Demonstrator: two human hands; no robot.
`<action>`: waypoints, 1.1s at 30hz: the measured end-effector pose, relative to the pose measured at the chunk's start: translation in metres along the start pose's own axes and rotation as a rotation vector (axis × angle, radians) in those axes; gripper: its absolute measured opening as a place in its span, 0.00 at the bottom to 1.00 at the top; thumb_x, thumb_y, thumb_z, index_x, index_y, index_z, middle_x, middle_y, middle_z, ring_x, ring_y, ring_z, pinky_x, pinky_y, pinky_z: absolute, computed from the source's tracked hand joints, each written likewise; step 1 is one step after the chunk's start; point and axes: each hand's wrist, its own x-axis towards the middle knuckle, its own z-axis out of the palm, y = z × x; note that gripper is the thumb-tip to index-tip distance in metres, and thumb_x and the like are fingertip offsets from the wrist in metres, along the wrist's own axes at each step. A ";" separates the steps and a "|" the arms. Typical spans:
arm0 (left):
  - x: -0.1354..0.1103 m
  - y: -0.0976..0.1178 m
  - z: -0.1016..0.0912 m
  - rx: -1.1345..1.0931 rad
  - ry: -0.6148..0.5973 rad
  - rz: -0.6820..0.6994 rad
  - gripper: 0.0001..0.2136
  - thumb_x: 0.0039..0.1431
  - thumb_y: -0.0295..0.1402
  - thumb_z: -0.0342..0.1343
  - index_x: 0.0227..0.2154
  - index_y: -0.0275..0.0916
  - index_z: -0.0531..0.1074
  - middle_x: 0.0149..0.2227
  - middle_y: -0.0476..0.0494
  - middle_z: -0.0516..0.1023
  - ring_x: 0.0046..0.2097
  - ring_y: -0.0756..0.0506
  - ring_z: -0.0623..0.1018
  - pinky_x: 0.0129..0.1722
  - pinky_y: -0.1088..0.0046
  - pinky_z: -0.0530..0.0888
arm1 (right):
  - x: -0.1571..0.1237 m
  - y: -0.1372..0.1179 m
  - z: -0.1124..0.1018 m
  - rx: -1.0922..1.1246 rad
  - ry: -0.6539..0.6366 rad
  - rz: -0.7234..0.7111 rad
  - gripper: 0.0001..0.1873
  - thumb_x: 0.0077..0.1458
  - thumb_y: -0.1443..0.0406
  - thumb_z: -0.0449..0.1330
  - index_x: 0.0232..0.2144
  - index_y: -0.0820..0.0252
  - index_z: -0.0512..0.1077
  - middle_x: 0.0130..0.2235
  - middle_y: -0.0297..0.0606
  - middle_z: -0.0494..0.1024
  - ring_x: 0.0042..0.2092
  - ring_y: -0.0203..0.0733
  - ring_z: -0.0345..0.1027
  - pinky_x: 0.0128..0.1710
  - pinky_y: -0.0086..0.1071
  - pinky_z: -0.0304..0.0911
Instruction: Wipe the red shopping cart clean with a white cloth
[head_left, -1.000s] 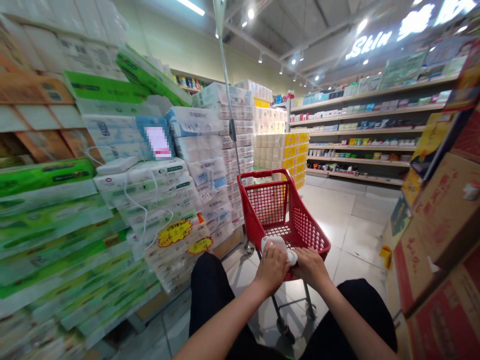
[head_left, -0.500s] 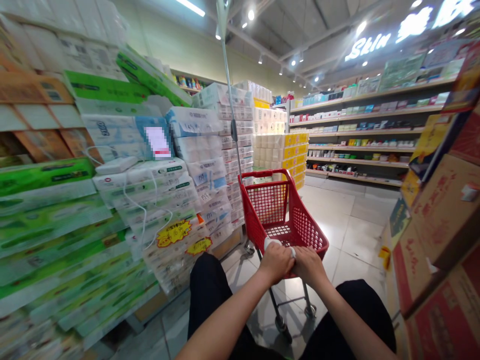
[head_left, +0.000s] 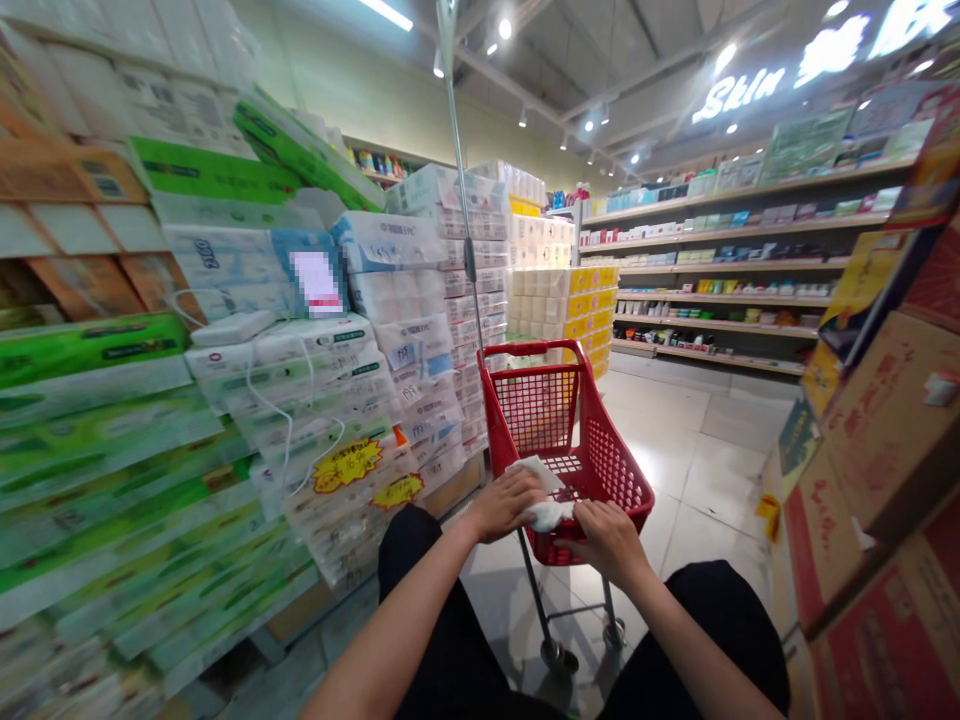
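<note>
A red plastic shopping cart stands before me between my knees, its perforated basket on a metal frame. Across the basket's near rim lies a crumpled white tissue, partly folded over into the basket. My left hand is at the rim's left part, fingers closed over the tissue. At the right part of the same rim, my right hand has its fingers curled over the top and the thumb below. The tissue's right end reaches those fingertips; whether they pinch it too is hidden.
Stacked tissue packs rise on the left, with a white cable and yellow price tags. A metal pole stands beyond the cart's left side. Cardboard boxes line the right. Stocked shelves stand behind the tiled floor.
My hands were close together on the near rim. Now the left has moved left and slightly up, the right slightly right and down, and more white tissue shows between them.
</note>
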 end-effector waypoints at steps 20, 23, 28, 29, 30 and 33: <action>0.052 0.097 0.059 0.281 0.125 -0.390 0.17 0.62 0.43 0.51 0.46 0.33 0.66 0.42 0.38 0.73 0.48 0.38 0.72 0.59 0.53 0.61 | -0.002 0.025 -0.003 0.107 -0.073 0.055 0.07 0.46 0.70 0.58 0.32 0.59 0.69 0.34 0.38 0.75 0.38 0.43 0.66 0.40 0.34 0.51; 0.042 0.094 0.038 0.137 0.130 -0.339 0.19 0.64 0.41 0.49 0.52 0.34 0.63 0.46 0.38 0.73 0.51 0.40 0.70 0.60 0.55 0.60 | -0.004 0.027 -0.003 0.126 -0.064 0.050 0.07 0.47 0.69 0.59 0.33 0.60 0.70 0.34 0.38 0.75 0.38 0.43 0.66 0.40 0.34 0.51; 0.019 0.073 -0.006 -0.101 0.068 -0.226 0.13 0.68 0.34 0.43 0.53 0.41 0.63 0.51 0.45 0.72 0.54 0.47 0.69 0.59 0.66 0.62 | -0.004 0.025 -0.006 0.130 -0.045 0.020 0.07 0.48 0.65 0.62 0.32 0.60 0.70 0.35 0.40 0.76 0.38 0.44 0.67 0.39 0.35 0.52; 0.016 0.067 -0.011 -0.106 0.044 -0.188 0.13 0.67 0.35 0.45 0.53 0.42 0.64 0.51 0.46 0.72 0.54 0.48 0.69 0.60 0.66 0.61 | -0.004 0.024 -0.007 0.129 -0.045 0.022 0.07 0.48 0.65 0.62 0.32 0.60 0.70 0.35 0.40 0.76 0.38 0.44 0.67 0.39 0.35 0.51; 0.013 0.063 -0.014 -0.093 0.029 -0.161 0.13 0.67 0.35 0.47 0.52 0.43 0.64 0.51 0.47 0.72 0.55 0.48 0.69 0.61 0.66 0.59 | -0.004 0.022 -0.007 0.127 -0.046 0.028 0.06 0.48 0.65 0.61 0.32 0.59 0.70 0.34 0.39 0.76 0.38 0.44 0.66 0.39 0.34 0.51; 0.010 0.055 -0.012 0.011 0.033 -0.161 0.10 0.64 0.36 0.51 0.48 0.44 0.68 0.49 0.48 0.73 0.55 0.47 0.68 0.62 0.63 0.57 | -0.004 0.015 -0.005 0.109 -0.041 0.054 0.07 0.48 0.65 0.62 0.32 0.59 0.70 0.33 0.38 0.75 0.37 0.43 0.66 0.39 0.34 0.50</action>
